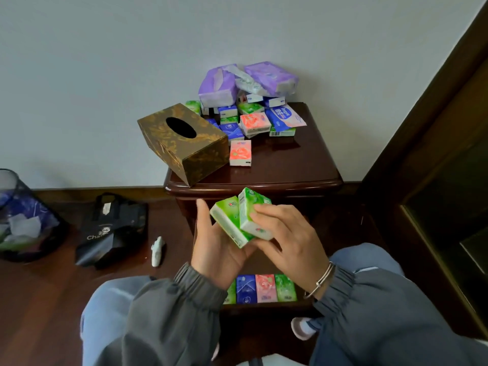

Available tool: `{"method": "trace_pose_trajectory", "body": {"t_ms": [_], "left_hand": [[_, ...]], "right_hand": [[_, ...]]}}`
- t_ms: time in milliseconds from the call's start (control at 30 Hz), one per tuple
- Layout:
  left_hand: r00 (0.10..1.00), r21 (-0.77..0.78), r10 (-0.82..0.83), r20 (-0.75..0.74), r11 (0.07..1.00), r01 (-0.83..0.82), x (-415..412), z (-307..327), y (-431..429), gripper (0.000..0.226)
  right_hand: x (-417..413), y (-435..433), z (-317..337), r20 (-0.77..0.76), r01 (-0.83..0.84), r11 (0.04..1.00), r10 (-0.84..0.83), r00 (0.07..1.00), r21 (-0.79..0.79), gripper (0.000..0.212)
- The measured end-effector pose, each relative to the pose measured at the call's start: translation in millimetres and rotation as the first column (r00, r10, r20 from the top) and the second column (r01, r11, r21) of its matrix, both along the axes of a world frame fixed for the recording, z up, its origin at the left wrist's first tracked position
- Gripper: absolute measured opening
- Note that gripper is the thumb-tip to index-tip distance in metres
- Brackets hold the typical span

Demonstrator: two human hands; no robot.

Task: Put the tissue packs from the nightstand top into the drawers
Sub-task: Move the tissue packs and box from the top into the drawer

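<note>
Two green tissue packs sit between my hands in front of the nightstand [311, 165]. My left hand [219, 249] cradles the lower green pack [227, 220] from beneath, thumb raised. My right hand [287, 233] grips the upper green pack [250, 210], which leans against the lower one. Below my hands the open drawer [264, 306] shows a row of green, blue and pink packs [260, 287]. A heap of small packs [250, 120] and purple tissue bags [248, 83] lies at the back of the nightstand top. A single pink pack [240, 153] lies nearer the front.
A brown patterned tissue box [184, 143] overhangs the nightstand's left corner. On the wooden floor to the left are a mesh waste bin [23, 220], a black bag [113, 231] and a crumpled white tissue [157, 250]. Dark wooden furniture [435, 180] stands on the right.
</note>
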State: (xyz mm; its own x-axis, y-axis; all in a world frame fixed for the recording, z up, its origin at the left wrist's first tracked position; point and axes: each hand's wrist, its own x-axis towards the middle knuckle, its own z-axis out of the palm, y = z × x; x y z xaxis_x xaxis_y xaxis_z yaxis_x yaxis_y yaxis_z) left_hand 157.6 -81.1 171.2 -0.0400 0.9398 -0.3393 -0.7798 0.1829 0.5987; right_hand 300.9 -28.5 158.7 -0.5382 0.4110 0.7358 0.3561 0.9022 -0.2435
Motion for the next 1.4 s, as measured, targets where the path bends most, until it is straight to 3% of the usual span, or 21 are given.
{"method": "trace_pose_trajectory", "body": {"t_ms": [133,300,433,533,600,700,733,767,867,933,1000,1100,1200,1400], "left_hand": [[0.996,-0.005,0.004,-0.090,1.000,-0.005,-0.1,-1.0,-8.2,0.067],[0.997,-0.095,-0.036,-0.075,0.995,0.029,-10.3,-2.0,-7.6,0.069],[0.989,-0.144,-0.131,-0.073,0.982,0.120,-19.8,-2.1,-9.2,0.047],[0.996,-0.153,-0.085,-0.029,0.985,0.080,-19.5,-1.3,-9.1,0.038],[0.997,-0.138,0.061,-0.043,0.988,-0.067,-15.2,-2.5,-5.5,0.040],[0.971,-0.086,0.236,-0.023,0.968,-0.237,-4.9,-6.0,0.3,0.038],[0.966,-0.070,0.256,-0.033,0.964,-0.257,-0.9,-7.7,1.1,0.034],[0.965,-0.054,0.256,-0.064,0.964,-0.259,3.6,-10.0,0.9,0.030],[0.955,-0.016,0.186,-0.230,0.981,-0.195,15.1,-17.1,-2.3,0.031],[0.960,-0.050,0.090,-0.264,0.993,-0.106,15.0,-21.2,-3.5,0.038],[0.976,-0.118,-0.037,-0.215,0.993,0.012,7.0,-21.9,-4.7,0.050],[0.970,-0.188,-0.203,-0.133,0.966,0.176,-7.5,-24.2,-6.1,0.077],[0.922,-0.211,-0.360,-0.139,0.921,0.328,-7.9,-24.0,-9.3,0.083],[0.945,-0.210,-0.310,-0.105,0.936,0.283,-2.6,-28.8,-12.1,0.077]], "right_hand": [[2.8,0.0,-1.6,0.015,-0.159,0.986,0.160,0.987,-0.054,0.039],[11.0,-7.6,8.1,-0.057,-0.267,0.938,0.261,0.964,-0.220,0.029],[17.9,-11.2,20.8,-0.008,-0.232,0.913,0.244,0.970,-0.335,0.016],[22.6,-10.5,22.1,-0.006,-0.173,0.859,0.194,0.981,-0.482,0.030],[22.5,-11.5,18.1,-0.147,-0.198,0.727,0.134,0.980,-0.658,0.040],[16.2,-11.9,14.8,-0.448,-0.408,0.288,-0.089,0.890,-0.867,0.042],[13.0,-10.3,12.5,-0.459,-0.430,0.197,-0.142,0.877,-0.881,0.044],[9.2,-8.7,10.1,-0.442,-0.417,0.164,-0.164,0.882,-0.894,0.046],[-1.2,-0.6,3.3,-0.357,-0.288,0.264,-0.272,0.894,-0.921,0.034],[-1.3,9.2,2.6,-0.353,-0.265,0.304,-0.287,0.891,-0.915,0.031],[7.1,24.6,5.7,-0.385,-0.330,0.253,-0.210,0.899,-0.909,0.033],[21.8,42.6,18.4,-0.362,-0.366,0.066,0.061,0.930,-0.928,0.033],[22.1,46.5,23.1,-0.135,-0.190,0.143,0.327,0.935,-0.971,0.033],[15.1,42.3,22.4,0.000,-0.096,0.247,0.361,0.932,-0.964,0.032]]}}
